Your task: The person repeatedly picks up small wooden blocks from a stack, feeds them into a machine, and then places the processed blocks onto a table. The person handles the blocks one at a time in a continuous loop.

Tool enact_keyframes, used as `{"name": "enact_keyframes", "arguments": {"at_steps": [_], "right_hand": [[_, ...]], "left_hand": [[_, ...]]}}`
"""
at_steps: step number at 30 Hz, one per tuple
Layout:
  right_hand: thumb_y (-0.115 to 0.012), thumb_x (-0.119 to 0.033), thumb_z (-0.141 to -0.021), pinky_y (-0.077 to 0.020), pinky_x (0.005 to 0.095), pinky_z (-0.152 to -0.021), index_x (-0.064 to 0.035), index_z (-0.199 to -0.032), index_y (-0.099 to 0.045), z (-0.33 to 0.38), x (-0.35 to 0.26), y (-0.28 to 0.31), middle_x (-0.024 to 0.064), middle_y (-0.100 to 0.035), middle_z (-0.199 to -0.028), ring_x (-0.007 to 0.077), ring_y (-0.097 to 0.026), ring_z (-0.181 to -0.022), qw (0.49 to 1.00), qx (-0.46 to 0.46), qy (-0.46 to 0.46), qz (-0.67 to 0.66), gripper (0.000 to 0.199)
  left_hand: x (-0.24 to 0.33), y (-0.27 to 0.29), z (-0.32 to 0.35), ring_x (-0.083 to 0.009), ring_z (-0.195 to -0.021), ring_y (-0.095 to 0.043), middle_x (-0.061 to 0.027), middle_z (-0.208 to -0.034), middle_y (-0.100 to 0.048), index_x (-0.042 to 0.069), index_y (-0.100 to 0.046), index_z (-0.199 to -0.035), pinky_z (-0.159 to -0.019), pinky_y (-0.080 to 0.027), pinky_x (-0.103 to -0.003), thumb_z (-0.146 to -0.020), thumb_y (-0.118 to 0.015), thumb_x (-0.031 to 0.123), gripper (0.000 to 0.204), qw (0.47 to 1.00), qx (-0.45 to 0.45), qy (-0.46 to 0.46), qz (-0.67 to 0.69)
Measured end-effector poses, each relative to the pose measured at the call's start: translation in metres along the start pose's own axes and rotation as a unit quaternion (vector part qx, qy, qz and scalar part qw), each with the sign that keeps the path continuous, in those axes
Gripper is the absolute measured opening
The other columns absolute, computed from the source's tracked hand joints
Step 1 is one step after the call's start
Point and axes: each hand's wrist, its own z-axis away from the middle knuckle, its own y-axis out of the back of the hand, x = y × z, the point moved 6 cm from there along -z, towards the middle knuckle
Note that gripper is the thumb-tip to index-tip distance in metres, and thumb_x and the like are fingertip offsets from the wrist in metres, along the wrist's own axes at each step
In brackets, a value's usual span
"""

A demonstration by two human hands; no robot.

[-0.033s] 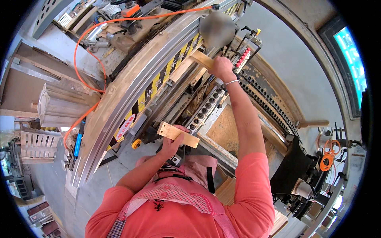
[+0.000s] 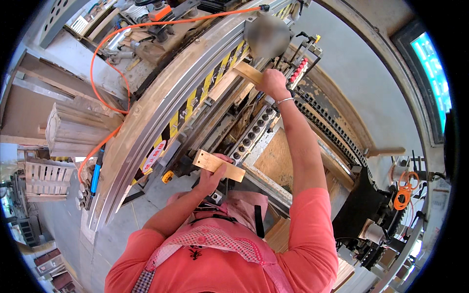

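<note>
At the long drilling machine with its yellow-and-black striped rail [image 2: 195,105], you are working two pieces at once. Your left hand [image 2: 211,178] is clenching a short, pale rectangular wooden block [image 2: 218,166] close to your chest, fingers wrapping its near end, small drilled holes showing on the face. Your right hand [image 2: 273,84] is reaching far out and gripping a second pale wooden strip [image 2: 246,72] by its near end, holding it against the machine bed beside the row of dark drill heads [image 2: 254,134]. Both pieces are looking light, stiff and dry, not slippery; they are handling best pinched across the narrow edges, fingers off the drilled faces. An orange air hose [image 2: 105,105] is looping across the bench at left, well apart from both hands.
</note>
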Motion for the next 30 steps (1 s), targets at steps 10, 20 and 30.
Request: {"name": "enact_keyframes", "arguments": {"at_steps": [10,20,30], "right_hand": [[-0.072,-0.033,-0.06,-0.0528,0.0362,-0.069,-0.004,-0.077,-0.067,-0.006,-0.012,-0.001,0.014,-0.066,-0.08,0.0289,-0.065,-0.077,1.0,-0.001,-0.024,0.007,0.034],[-0.072,-0.04,-0.06,-0.0522,0.0371,-0.068,-0.0036,-0.076,-0.067,-0.007,-0.015,0.0,0.014,-0.065,-0.078,0.0286,-0.064,-0.075,1.0,0.006,0.004,0.023,0.04],[-0.07,-0.041,-0.061,-0.0521,0.0368,-0.067,-0.004,-0.075,-0.068,-0.005,-0.019,0.004,0.0157,-0.065,-0.075,0.0294,-0.064,-0.072,0.999,0.015,0.029,0.028,0.039]], "left_hand": [[-0.002,0.003,0.0,-0.0154,-0.092,-0.055,-0.0099,-0.098,-0.058,0.001,-0.049,-0.103,-0.082,-0.044,-0.03,-0.086,-0.051,0.006,0.018,1.0,-0.004,0.005,0.004],[-0.002,0.003,-0.001,-0.0154,-0.093,-0.054,-0.0095,-0.098,-0.057,0.002,-0.05,-0.1,-0.083,-0.043,-0.029,-0.085,-0.051,0.005,0.015,1.0,0.001,0.012,0.016],[-0.003,0.002,-0.001,-0.015,-0.094,-0.053,-0.0094,-0.098,-0.056,0.002,-0.05,-0.099,-0.083,-0.042,-0.03,-0.085,-0.05,0.004,0.014,0.999,-0.005,0.023,0.03]]}}
